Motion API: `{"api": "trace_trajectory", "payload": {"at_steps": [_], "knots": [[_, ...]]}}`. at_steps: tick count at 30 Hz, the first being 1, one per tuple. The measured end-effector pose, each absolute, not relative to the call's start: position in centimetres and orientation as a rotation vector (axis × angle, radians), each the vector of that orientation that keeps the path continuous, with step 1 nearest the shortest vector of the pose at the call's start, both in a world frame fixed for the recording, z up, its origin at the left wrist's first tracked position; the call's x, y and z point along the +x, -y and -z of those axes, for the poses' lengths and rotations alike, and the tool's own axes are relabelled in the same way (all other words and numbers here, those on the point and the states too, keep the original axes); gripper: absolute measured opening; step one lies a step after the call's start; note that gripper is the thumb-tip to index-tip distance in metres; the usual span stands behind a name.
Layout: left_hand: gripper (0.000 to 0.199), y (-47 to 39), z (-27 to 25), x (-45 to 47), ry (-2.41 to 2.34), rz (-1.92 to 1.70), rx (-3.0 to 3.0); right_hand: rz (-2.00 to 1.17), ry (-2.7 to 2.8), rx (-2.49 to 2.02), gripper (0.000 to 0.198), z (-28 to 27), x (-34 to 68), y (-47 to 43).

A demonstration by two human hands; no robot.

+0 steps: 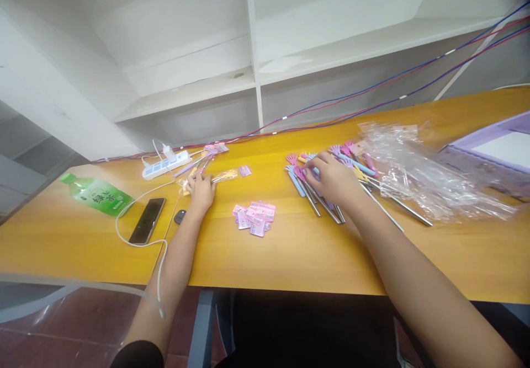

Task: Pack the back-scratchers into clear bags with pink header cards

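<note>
My left hand (202, 190) is at the back left of the table, its fingers bent over a back scratcher (226, 175) in a clear bag with a yellow hand-shaped end. More bagged back scratchers lie just behind it. My right hand (333, 179) reaches into a pile of loose back scratchers (295, 181) with metal rods and pastel hand-shaped ends. Its fingers are curled at the pile, apparently round one of them; the palm hides the exact hold. Between the hands lies a loose heap of small pink and purple cards (254, 217), with a single card (245, 170) farther back.
Clear plastic bags (430, 169) spread to the right, before a lilac box (492, 139). On the left are a green tea bottle (97, 194), a phone (148, 220), a white cable (117, 224), a power strip (166, 165) and a small black object (179, 217). White shelving (186, 95) stands behind.
</note>
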State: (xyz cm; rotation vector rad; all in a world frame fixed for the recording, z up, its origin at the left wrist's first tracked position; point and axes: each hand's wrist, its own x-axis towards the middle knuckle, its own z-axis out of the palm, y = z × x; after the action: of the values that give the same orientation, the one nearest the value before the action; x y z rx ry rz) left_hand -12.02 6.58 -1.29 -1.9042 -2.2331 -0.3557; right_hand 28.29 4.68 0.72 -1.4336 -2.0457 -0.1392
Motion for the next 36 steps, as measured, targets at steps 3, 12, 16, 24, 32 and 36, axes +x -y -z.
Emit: {"api": "trace_trajectory", "payload": {"at_steps": [3, 12, 16, 24, 32, 36], "knots": [[0.025, -6.5, 0.7, -12.1, 2.150, 0.377, -1.968, 0.078, 2.099, -1.382, 0.021, -0.8, 27.5, -4.3], [0.014, -3.6, -1.6, -8.5, 1.781, 0.793, -2.303, -0.736, 1.800, -1.132, 0.039, 0.1, 23.1, -2.6], [0.013, -0.9, -2.5, -5.9, 1.660, 0.836, -2.713, -1.126, 1.487, -1.054, 0.063, 0.9, 21.6, -2.6], [0.040, 0.7, -4.1, -4.5, 2.128, 1.175, -3.371, -1.458, 1.456, -0.792, 0.038, -0.1, 19.9, -0.8], [0.044, 1.3, -1.8, -2.7, 2.308, 1.521, -3.281, -1.182, 1.695, -0.975, 0.031, 1.9, 17.7, 1.6], [0.045, 1.5, -0.7, -2.4, 2.331, 1.691, -3.182, -0.745, 1.895, -1.006, 0.025, 1.4, 18.9, 1.1]]}}
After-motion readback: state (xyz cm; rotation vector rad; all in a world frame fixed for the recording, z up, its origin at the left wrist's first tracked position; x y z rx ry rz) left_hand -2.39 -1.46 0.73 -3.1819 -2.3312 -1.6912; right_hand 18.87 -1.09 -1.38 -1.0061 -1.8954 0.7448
